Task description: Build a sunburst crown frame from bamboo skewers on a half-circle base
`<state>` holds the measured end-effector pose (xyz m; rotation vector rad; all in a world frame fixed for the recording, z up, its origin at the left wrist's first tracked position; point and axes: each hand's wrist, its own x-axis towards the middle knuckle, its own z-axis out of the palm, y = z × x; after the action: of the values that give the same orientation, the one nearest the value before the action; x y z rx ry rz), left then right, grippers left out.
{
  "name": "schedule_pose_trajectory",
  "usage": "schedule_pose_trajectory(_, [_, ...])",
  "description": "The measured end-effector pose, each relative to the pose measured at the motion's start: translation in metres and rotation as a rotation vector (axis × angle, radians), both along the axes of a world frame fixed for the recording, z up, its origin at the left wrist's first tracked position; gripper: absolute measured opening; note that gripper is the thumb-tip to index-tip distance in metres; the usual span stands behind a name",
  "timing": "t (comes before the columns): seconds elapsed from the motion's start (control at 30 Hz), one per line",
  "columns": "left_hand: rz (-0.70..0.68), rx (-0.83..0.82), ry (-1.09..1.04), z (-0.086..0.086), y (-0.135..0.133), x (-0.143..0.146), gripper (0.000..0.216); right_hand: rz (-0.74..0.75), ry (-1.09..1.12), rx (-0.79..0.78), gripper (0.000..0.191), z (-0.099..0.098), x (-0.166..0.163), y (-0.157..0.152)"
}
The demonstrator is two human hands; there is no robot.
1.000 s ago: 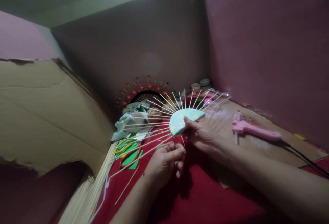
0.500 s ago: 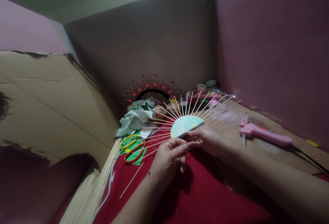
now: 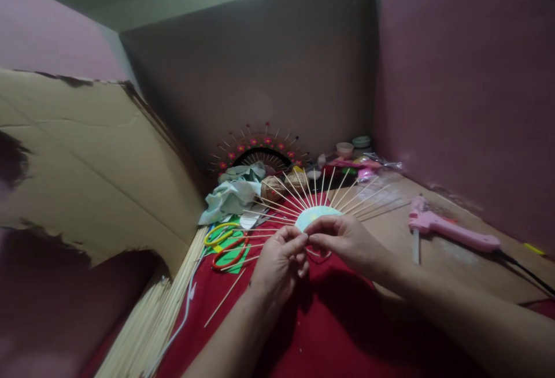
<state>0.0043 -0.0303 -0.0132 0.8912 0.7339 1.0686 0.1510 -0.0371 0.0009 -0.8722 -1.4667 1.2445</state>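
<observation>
A half-round piece covered in pale green fabric (image 3: 316,214) has thin wooden sticks (image 3: 332,184) fanning out from its curved edge, like a hand fan. Its near edge is pinched by my left hand (image 3: 281,259), thumb against fingers. From the other side my right hand (image 3: 347,245) closes on the same edge, its fingertips meeting those of the left. The fingers cover the lower part of the fabric piece. Whether a smaller bit lies between the fingertips I cannot tell.
Scissors with yellow and red handles (image 3: 229,254) lie left on green paper. A pink glue gun (image 3: 455,232) rests on the board at right. Behind are crumpled pale cloth (image 3: 232,199), twine balls (image 3: 272,188) and a decorated fan (image 3: 264,149). Many sticks (image 3: 139,326) lie beside torn cardboard (image 3: 113,175).
The fan piece has tipped and sunk lower, so less of its fabric shows. My right hand has shifted over the near edge, its fingers now bent down beside my left fingertips.
</observation>
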Motion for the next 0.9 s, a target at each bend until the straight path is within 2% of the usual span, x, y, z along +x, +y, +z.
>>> schedule_pose_trajectory(0.17, [-0.074, -0.038, 0.005, -0.0003, 0.0006, -0.0027, 0.033, 0.062, 0.048, -0.060, 0.013, -0.0024, 0.0018, 0.0030])
schedule_pose_trajectory(0.33, [-0.107, -0.044, 0.016, 0.0007, -0.0002, -0.0024, 0.034, -0.021, -0.047, -0.030, 0.013, -0.0025, 0.0018, -0.0014])
schedule_pose_trajectory(0.47, [-0.072, -0.037, 0.045, 0.0021, 0.0001, -0.0028, 0.033, -0.101, -0.189, 0.102, 0.014, -0.0054, 0.0009, -0.0032])
schedule_pose_trajectory(0.67, [-0.128, -0.022, 0.119, 0.0046, 0.0027, -0.0086, 0.026, -0.163, -0.355, 0.208, 0.012, -0.0057, -0.0005, -0.0039])
schedule_pose_trajectory(0.9, [-0.203, -0.053, 0.072, 0.0051, 0.0003, -0.0086, 0.023, -0.206, -0.350, 0.260, 0.013, -0.0058, 0.0005, -0.0065])
